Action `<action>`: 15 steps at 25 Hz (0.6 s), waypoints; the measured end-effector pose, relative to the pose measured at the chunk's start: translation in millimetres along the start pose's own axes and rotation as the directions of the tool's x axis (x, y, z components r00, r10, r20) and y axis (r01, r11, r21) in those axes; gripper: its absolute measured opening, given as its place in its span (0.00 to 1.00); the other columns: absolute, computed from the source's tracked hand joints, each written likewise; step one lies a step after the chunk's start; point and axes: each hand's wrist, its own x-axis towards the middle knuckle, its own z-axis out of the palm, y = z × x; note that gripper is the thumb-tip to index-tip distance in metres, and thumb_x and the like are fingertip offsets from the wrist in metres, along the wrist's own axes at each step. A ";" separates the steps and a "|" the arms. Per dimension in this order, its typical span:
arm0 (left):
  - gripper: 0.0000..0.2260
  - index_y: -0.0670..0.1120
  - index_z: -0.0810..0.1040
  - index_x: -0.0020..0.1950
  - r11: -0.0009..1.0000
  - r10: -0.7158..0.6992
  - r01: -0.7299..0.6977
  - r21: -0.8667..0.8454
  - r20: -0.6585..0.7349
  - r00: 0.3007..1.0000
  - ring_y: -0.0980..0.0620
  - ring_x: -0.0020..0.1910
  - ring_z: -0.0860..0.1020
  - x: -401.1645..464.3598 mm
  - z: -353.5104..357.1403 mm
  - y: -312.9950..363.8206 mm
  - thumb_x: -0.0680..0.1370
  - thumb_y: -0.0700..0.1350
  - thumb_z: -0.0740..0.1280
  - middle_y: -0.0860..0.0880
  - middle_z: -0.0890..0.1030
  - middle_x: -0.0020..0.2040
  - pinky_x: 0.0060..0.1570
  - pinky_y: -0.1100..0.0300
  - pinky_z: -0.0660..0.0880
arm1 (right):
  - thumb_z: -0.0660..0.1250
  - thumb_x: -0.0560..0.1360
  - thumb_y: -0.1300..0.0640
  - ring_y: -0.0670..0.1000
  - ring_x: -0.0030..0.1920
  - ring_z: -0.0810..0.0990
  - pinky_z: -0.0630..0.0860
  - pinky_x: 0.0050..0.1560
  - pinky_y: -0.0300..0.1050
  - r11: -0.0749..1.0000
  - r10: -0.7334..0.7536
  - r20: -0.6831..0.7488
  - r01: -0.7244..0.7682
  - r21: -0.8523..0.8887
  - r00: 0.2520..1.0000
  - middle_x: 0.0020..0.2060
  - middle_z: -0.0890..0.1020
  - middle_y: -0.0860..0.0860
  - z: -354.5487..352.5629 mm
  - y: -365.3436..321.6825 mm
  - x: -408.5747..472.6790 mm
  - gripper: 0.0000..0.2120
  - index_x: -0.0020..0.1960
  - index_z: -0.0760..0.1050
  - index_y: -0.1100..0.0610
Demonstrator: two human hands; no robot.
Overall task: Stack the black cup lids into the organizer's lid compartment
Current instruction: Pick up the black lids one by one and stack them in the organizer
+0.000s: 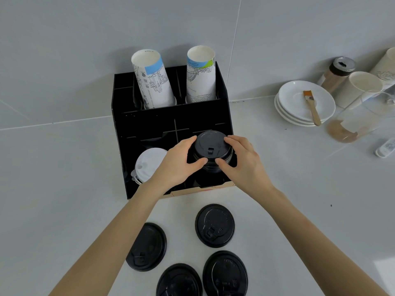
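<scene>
A black organizer (119,133) stands on the counter against the wall. A stack of black lids (211,150) sits in its front right compartment. My left hand (177,165) grips the stack's left side and my right hand (243,163) grips its right side, thumbs at the front. Several loose black lids lie on the counter in front: one (214,225) in the middle, one (147,246) to the left, one (225,274) lower right, and one (179,280) at the bottom edge.
White lids (147,165) fill the front left compartment. Two stacks of paper cups (154,82) (201,75) stand in the rear compartments. At the right are stacked white saucers (307,101) with a brush (312,107), a glass pitcher (359,120), a jar (337,73) and cups.
</scene>
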 end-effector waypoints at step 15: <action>0.28 0.45 0.56 0.71 1.000 0.012 -0.012 -0.005 -0.024 1.000 0.48 0.69 0.64 -5.7 9.0 6.5 0.74 0.44 0.64 0.45 0.64 0.71 0.64 0.60 0.62 | 0.67 0.71 0.57 0.52 0.65 0.67 0.60 0.60 0.35 0.998 -0.015 -0.036 0.017 0.055 0.999 0.65 0.70 0.53 1.2 7.7 -7.2 0.24 0.65 0.65 0.57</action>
